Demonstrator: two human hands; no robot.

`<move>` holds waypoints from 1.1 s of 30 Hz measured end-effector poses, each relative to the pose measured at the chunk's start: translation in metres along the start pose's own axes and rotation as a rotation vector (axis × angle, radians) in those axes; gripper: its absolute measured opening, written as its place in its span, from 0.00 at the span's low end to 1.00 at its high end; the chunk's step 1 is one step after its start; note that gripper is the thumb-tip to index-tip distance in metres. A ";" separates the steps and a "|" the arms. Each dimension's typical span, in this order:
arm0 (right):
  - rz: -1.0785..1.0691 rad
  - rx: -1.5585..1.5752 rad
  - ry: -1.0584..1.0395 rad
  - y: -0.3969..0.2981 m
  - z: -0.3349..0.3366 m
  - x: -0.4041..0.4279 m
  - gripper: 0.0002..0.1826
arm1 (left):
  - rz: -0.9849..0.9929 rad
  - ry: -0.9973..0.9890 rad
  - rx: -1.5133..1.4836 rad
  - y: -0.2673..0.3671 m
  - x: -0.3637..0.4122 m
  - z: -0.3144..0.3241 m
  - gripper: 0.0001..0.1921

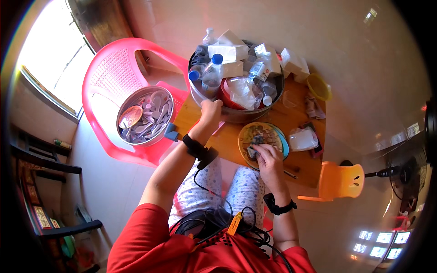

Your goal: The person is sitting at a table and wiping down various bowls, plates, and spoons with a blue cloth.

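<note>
My left hand (211, 111) is closed at the near rim of a large round metal basin (239, 114); its fingertips are partly hidden. The basin is heaped with clear plastic bottles (211, 78), white boxes (228, 52) and a red bowl (227, 99) with plastic wrapping in it. My right hand (269, 157) pinches a crumpled grey-blue cloth (256, 141) against a round, yellowish, picture-printed plate or lid (246, 131). A light-blue round thing (282, 138) shows from beneath that plate. Both rest on the wooden table (201, 136) before me.
A pink plastic armchair (94, 136) at left bears a round metal tin (146, 141) full of spoons. A clear plastic packet (303, 139) lies on a dark phone-like object (319, 146). A yellow basket (317, 87) sits at the far corner. An orange small chair (341, 181) stands at right.
</note>
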State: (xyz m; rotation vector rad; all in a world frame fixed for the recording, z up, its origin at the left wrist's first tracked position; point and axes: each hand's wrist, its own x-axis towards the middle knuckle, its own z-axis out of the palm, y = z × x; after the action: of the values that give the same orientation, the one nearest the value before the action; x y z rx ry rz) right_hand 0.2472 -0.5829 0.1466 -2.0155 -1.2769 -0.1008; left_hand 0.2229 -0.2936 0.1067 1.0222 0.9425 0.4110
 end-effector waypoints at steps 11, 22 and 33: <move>0.006 0.003 -0.017 -0.002 0.001 0.005 0.18 | 0.075 0.084 -0.002 0.031 0.007 0.018 0.20; 0.011 -0.007 -0.030 0.000 0.005 0.011 0.18 | 0.184 -0.024 0.109 0.036 0.064 0.004 0.20; 0.043 -0.081 0.151 0.010 0.009 0.005 0.16 | 0.094 -0.063 0.209 0.003 -0.037 0.012 0.40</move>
State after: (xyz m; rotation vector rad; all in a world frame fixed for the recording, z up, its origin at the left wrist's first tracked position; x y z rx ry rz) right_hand 0.2557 -0.5757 0.1367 -2.0603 -1.1506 -0.2829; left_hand 0.2123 -0.3240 0.1294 1.2661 0.8957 0.3612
